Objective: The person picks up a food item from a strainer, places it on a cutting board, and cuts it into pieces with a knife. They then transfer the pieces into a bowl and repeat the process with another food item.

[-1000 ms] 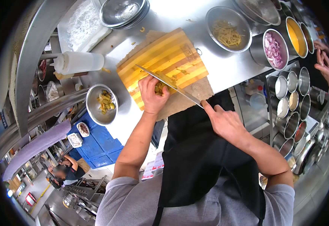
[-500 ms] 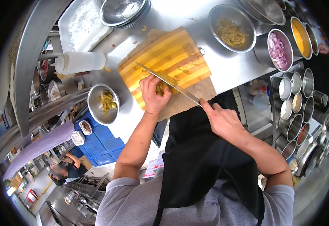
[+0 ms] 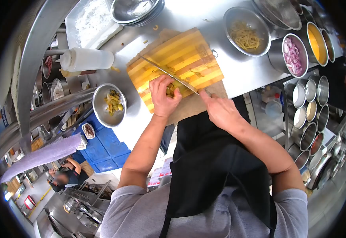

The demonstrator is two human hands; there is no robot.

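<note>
A striped wooden cutting board (image 3: 193,51) lies on brown paper on the steel counter. My left hand (image 3: 164,96) rests on its near-left part with curled fingers, holding down chopped yellow-green pieces (image 3: 171,89). My right hand (image 3: 220,110) grips a long knife (image 3: 165,70) by its handle, which the fingers hide. The blade lies diagonally over the board, just beyond my left fingertips, its tip toward the far left. A steel bowl (image 3: 98,104) with similar pieces stands left of the board.
A squeeze bottle (image 3: 89,60) and a tray of white powder (image 3: 91,25) are at the left. At the right stand a bowl of pale strips (image 3: 244,35) and a container of sliced red onion (image 3: 293,55). Two other people are at the lower left and far right edges.
My right hand and the knife have moved left and a little up, the handle coming nearer my left hand. My left hand stays on the pieces.
</note>
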